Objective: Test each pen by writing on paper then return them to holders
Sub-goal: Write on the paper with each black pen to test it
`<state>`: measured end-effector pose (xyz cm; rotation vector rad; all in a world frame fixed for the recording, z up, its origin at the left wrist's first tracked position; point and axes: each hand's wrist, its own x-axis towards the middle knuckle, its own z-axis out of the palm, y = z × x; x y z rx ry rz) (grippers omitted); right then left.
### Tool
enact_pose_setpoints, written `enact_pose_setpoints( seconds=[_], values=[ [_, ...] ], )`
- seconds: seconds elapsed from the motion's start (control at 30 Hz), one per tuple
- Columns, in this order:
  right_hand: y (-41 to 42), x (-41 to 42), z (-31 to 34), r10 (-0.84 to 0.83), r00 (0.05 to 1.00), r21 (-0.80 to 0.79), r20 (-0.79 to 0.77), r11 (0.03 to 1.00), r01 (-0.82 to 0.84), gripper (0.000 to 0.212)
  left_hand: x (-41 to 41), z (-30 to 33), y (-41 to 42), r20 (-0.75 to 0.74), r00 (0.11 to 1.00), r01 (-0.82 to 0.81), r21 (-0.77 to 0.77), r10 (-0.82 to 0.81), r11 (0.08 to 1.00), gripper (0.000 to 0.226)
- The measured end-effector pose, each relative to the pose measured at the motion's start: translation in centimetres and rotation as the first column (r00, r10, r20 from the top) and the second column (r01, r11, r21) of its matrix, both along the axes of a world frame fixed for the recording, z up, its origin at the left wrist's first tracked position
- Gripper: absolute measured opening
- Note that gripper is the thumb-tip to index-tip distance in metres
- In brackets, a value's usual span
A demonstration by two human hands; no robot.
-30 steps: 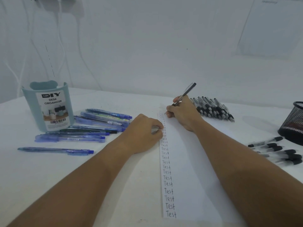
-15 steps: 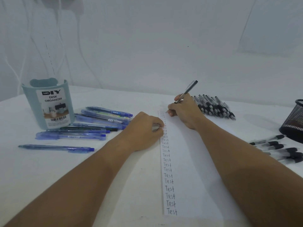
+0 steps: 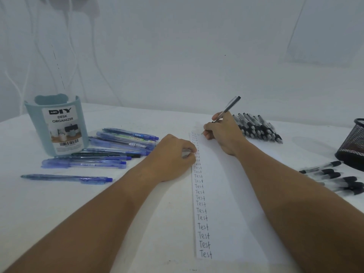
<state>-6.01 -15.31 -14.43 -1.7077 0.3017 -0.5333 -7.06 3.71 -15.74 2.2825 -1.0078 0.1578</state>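
Head view: a person writes at the far end of a paper point(image 3: 226, 194) strip on a white table point(image 3: 137, 223).

The right hand point(image 3: 222, 133) pinches a pen point(image 3: 228, 108), tip down on the paper's far end beside a column of "Test" words. The left hand point(image 3: 173, 156) rests curled at the paper's left edge; whether it holds anything cannot be told. Blue pens point(image 3: 110, 152) lie at the left, near a teal organizer point(image 3: 57, 125). Black pens point(image 3: 258, 127) are piled just right of the writing hand, and more point(image 3: 334, 176) lie by the mesh holder point(image 3: 352, 146) at the far right.
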Motion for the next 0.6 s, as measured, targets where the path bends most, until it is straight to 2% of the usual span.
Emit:
enact_pose_setpoints(
  seconds=[0.4,0.6],
  values=[
    [0.08,0.19,-0.06,-0.014,0.999,-0.097,-0.039,0.995,0.010,0.027,0.08,-0.13,0.06,-0.002,1.000,-0.002,0.000,0.002,1.000,0.025],
    [-0.01,0.13,-0.01,-0.010,1.000,-0.014,-0.024,1.000,0.009,0.029,0.08,-0.10,0.07,-0.009,1.000,-0.008,0.008,0.008,1.000,0.026]
  ],
)
